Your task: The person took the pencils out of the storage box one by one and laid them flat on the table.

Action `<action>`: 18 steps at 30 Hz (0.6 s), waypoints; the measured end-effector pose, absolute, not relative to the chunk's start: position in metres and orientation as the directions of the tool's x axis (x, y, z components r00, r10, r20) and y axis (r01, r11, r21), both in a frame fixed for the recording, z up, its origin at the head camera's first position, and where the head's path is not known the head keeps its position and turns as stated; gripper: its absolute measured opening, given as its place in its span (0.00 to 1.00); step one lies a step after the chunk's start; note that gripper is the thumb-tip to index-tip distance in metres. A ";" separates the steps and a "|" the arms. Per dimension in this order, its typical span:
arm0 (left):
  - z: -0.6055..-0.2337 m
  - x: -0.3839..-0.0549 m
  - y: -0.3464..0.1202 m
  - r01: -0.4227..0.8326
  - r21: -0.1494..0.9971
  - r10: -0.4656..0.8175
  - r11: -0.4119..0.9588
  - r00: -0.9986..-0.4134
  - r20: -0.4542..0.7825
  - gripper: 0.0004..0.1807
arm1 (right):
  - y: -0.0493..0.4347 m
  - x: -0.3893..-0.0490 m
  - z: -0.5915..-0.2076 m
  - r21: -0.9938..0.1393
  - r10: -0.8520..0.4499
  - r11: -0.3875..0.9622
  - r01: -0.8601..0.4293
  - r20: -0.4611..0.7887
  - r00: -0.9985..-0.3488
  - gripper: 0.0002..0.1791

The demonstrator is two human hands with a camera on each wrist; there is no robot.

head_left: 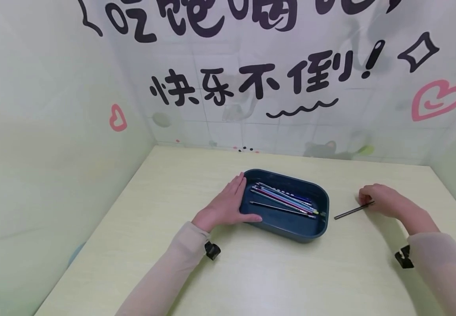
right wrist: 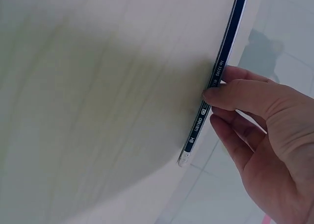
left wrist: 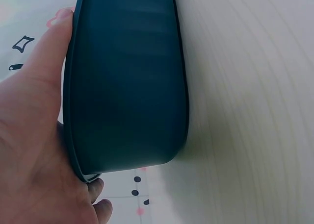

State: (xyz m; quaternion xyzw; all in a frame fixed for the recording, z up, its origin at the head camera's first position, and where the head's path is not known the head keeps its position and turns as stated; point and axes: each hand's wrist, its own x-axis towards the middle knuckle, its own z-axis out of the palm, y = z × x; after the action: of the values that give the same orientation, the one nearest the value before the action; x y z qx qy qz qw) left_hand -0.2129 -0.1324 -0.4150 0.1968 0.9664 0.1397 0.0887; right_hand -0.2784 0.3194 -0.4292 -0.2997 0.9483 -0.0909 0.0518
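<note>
Already lying in the dark blue tray on the counter: a loose bundle of pencils, mostly side by side, not possible to count surely. Of those in view, only one left outside, as it seems: a dark pencil, near the tray's right end, pinched between thumb and fingers of the right hand. With the left hand, touching the tray's left end, thumb and fingers spread apart.
</note>
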 end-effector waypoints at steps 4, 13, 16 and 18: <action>-0.416 -0.213 -0.133 0.353 0.303 0.405 0.885 -0.905 -0.129 0.68 | 0.318 -0.276 -0.427 -0.234 -0.561 0.808 -0.540 -0.030 -0.827 0.15; -0.416 -0.214 -0.133 0.348 0.305 0.398 0.887 -0.909 -0.120 0.68 | 0.309 -0.268 -0.417 -0.296 -0.523 0.815 -0.499 -0.005 -0.852 0.11; -0.416 -0.214 -0.133 0.351 0.302 0.401 0.887 -0.908 -0.122 0.68 | 0.303 -0.264 -0.412 -0.309 -0.510 0.817 -0.487 0.006 -0.860 0.10; -0.415 -0.214 -0.132 0.353 0.299 0.403 0.886 -0.907 -0.123 0.68 | 0.300 -0.261 -0.409 -0.319 -0.508 0.812 -0.488 0.022 -0.861 0.09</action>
State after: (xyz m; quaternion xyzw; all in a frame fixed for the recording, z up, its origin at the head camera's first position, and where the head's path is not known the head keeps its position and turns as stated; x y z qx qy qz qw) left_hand -0.2135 -0.1324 -0.4153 0.1955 0.9669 0.1362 0.0913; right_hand -0.2609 0.2995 -0.4095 -0.2618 0.9514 -0.1590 0.0322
